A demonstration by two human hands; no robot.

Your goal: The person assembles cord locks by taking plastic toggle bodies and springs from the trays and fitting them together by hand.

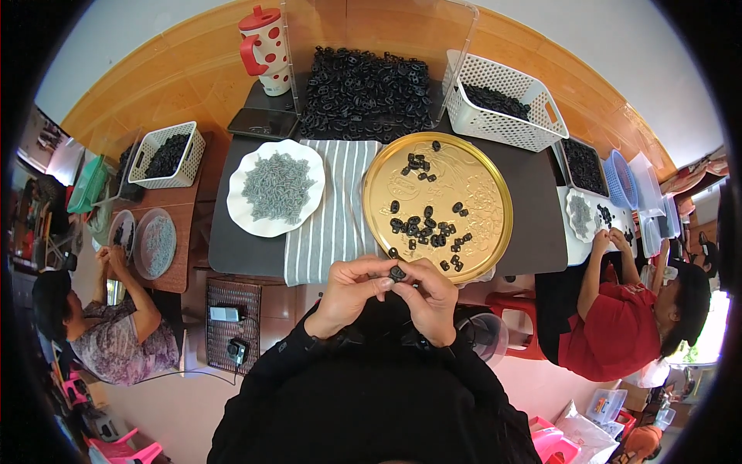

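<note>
At the lower centre of the frame, the left hand (349,292) and right hand (430,303) nearly meet, thumbs and fingertips pinching a small black plastic piece (397,273) by the round gold metal tray's (473,185) lower rim. A slack pinch could let it drop off the bench (539,232). Fingertips hide much of it; whether the second black piece (393,253) just above is touched, I cannot tell.

No readable text, labels, numbers or signs; embossed marks (481,193) on gold tray (464,164) not legible.
</note>
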